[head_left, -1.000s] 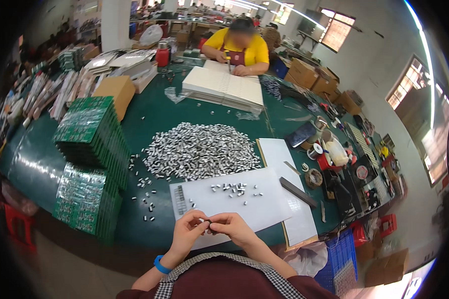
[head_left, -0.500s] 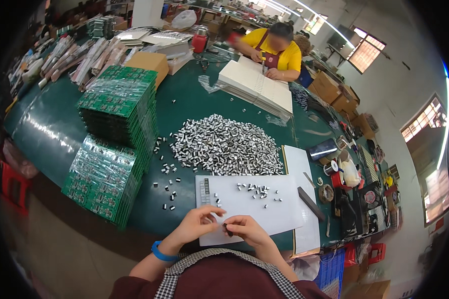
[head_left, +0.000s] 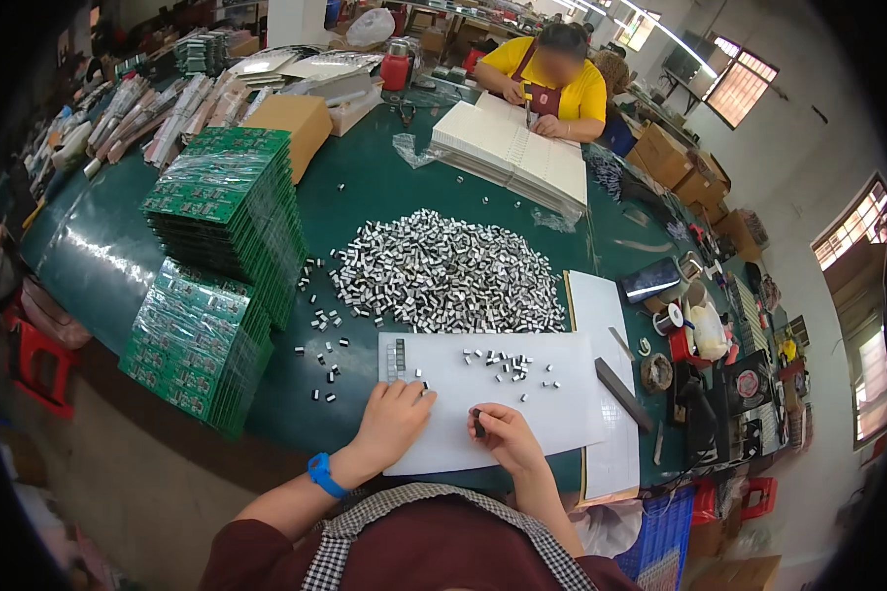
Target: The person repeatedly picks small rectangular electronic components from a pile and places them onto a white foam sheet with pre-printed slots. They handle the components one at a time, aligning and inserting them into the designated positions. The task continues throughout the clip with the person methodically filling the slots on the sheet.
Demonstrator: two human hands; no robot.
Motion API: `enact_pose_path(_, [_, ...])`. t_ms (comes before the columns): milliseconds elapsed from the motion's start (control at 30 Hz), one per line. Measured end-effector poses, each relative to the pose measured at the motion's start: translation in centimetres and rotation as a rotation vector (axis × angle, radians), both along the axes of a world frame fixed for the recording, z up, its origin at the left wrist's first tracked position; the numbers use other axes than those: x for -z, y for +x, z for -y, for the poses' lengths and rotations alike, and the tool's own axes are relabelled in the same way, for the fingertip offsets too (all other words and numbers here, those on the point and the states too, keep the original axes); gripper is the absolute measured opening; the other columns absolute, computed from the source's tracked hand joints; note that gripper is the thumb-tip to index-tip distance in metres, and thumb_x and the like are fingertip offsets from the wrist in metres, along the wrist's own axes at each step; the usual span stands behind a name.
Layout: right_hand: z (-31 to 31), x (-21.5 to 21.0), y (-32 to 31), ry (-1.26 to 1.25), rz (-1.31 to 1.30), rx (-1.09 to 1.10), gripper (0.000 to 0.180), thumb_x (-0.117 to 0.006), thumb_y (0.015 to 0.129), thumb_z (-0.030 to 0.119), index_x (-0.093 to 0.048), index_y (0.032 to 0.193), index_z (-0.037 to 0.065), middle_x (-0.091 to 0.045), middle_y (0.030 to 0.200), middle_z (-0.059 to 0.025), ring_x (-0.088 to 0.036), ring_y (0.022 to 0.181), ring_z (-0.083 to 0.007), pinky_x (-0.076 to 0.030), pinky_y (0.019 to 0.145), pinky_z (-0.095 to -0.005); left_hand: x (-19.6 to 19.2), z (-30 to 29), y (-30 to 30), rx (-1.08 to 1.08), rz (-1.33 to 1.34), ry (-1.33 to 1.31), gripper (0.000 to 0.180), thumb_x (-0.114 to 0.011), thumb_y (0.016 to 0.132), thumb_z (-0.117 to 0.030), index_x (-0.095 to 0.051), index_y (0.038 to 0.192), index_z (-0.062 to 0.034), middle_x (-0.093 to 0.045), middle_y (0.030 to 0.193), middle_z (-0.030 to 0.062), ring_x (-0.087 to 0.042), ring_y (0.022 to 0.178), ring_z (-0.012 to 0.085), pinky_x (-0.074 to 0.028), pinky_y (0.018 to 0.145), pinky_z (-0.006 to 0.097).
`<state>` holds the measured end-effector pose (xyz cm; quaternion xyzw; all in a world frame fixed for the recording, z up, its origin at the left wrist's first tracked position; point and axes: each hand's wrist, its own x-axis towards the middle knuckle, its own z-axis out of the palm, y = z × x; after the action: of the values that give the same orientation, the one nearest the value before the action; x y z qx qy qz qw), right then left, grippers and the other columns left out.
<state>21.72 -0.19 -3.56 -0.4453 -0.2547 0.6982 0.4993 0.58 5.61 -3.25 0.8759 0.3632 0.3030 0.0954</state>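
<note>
My left hand (head_left: 394, 424), a blue band on its wrist, rests on the white board (head_left: 552, 424). Its fingers lie side by side, tips at a loose silver-and-black piece (head_left: 419, 373) and the lower end of a short row of small pieces (head_left: 396, 360); the thumb is hidden. To its right, slightly above the board, my right hand (head_left: 508, 438) pinches a small dark piece (head_left: 478, 425) between thumb and fingers. More small metal pieces (head_left: 508, 366) lie scattered on the board's far part. Beyond it is a large heap of them (head_left: 443, 276).
Tall stacks of green circuit boards (head_left: 207, 187) stand at left. Across the green table (head_left: 350, 227) a person in yellow (head_left: 581, 94) works over white panels (head_left: 512, 148). A dark bar (head_left: 621, 394), a solder wire spool (head_left: 668, 318) and other tools lie at right.
My left hand has moved forward and left from beside the right hand to the loose pieces. The right hand has moved a little right, still pinching the dark piece. The view shifted slightly.
</note>
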Motion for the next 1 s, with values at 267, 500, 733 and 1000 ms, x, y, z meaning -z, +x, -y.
enact_pose_path(267, [0.3,0.8,0.4,0.055,-0.051,0.014,0.019,-0.062,0.086,0.009,-0.062,0.101,-0.002,-0.064,0.091,-0.0078,-0.059,0.079,-0.0144,-0.045,0.071,-0.0262,-0.5,-1.9,0.7,-0.034,0.285,-0.434,0.016,-0.061,0.077,0.002,-0.065,0.092,0.0007,-0.062,0.088,0.0102,-0.064,0.078,0.023,-0.05,0.071,0.031])
enact_pose_path(500, [0.0,0.3,-0.7,0.081,0.11,0.042,0.02,-0.061,0.085,0.006,-0.062,0.103,-0.004,-0.064,0.091,-0.0082,-0.059,0.079,-0.0142,-0.045,0.07,-0.0249,0.3,-0.6,0.6,0.091,0.975,-1.128,0.017,-0.059,0.084,0.003,-0.064,0.099,0.0058,-0.064,0.096,0.0097,-0.065,0.086,0.0193,-0.052,0.077,0.027])
enact_pose_path(733, [-0.2,0.5,-0.6,0.027,0.145,0.066,0.02,-0.061,0.084,0.004,-0.062,0.101,-0.005,-0.064,0.089,-0.0097,-0.058,0.078,-0.0161,-0.045,0.071,-0.0266,0.0,-0.6,0.0,0.059,1.189,-1.297,0.019,-0.06,0.083,0.003,-0.064,0.101,0.006,-0.065,0.097,0.0106,-0.064,0.086,0.0166,-0.052,0.079,0.028])
enact_pose_path(1000, [0.5,-0.1,-0.5,0.004,0.28,0.205,0.018,-0.061,0.082,0.001,-0.063,0.097,-0.007,-0.064,0.085,-0.0095,-0.058,0.076,-0.0159,-0.046,0.07,-0.0276,0.6,-1.1,-0.1,0.169,1.239,-1.217,0.018,-0.061,0.081,0.006,-0.064,0.099,0.0063,-0.065,0.097,0.0108,-0.063,0.086,0.0162,-0.052,0.081,0.027])
